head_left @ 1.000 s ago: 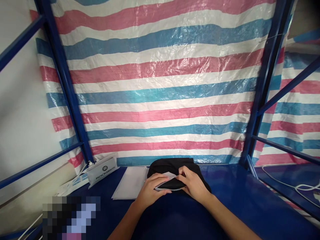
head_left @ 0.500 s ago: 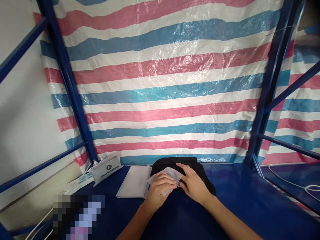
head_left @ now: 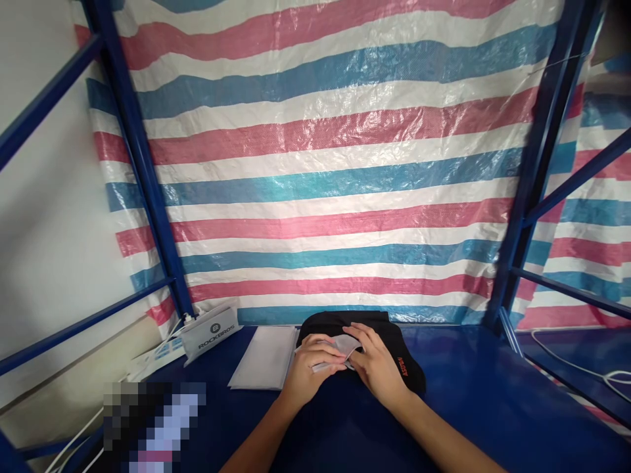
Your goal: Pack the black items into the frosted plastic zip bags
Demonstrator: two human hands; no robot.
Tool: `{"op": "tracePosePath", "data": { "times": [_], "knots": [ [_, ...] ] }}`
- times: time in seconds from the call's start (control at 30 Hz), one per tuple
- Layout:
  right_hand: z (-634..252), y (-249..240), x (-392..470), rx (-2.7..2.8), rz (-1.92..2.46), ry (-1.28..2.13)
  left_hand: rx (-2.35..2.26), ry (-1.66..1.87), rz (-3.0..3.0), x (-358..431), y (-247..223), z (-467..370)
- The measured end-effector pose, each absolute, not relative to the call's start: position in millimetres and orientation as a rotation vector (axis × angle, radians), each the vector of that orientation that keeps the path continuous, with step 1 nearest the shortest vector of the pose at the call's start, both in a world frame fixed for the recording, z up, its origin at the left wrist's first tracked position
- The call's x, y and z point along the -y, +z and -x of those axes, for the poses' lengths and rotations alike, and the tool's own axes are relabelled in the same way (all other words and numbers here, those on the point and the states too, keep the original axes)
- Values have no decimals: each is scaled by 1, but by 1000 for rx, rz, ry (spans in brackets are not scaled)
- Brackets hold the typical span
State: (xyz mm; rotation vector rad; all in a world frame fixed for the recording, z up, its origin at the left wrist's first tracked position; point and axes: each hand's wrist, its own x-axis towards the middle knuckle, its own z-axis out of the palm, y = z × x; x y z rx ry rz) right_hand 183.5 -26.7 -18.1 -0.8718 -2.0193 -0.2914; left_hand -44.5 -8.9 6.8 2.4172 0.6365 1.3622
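Observation:
Between my hands is a small whitish, see-through sheet, apparently a frosted plastic bag, partly folded and mostly covered by fingers. My left hand closes around its left side, with the thumb along the near edge. On the other side, my right hand pinches the bag's right edge between thumb and fingers. Both hands are over a folded black cloth item with orange-red lettering on its right part. Left of it lies a flat stack of whitish sheets or bags.
A pale case marked ROCKBROS leans by a power strip with white cables at the left. Blue metal posts flank the blue tabletop. Behind hangs a striped plastic sheet. A blurred-out object sits front left.
The bag's upper left part has been folded down, so less of it shows. My right hand has shifted slightly left, uncovering the lettering on the black cloth.

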Motion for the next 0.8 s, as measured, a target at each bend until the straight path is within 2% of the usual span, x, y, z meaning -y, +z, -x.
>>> {"op": "tracePosePath", "data": {
  "times": [0.2, 0.4, 0.57, 0.67, 0.8],
  "knots": [
    [-187, -17, 19, 1960, 1012, -194, -735, 1424, -2444, -1, 6, 50],
    [-206, -12, 27, 1944, 905, -16, -1004, 1573, -2343, -9, 16, 71],
    [-196, -16, 24, 1643, 855, 246, -1188, 1726, -2470, -3, 16, 73],
    [-186, -13, 29, 1540, 860, 393, -1089, 1734, -2718, 11, 16, 63],
    [-178, -7, 43, 1608, 828, 507, -801, 1464, -2895, 30, 18, 43]
  ]
}}
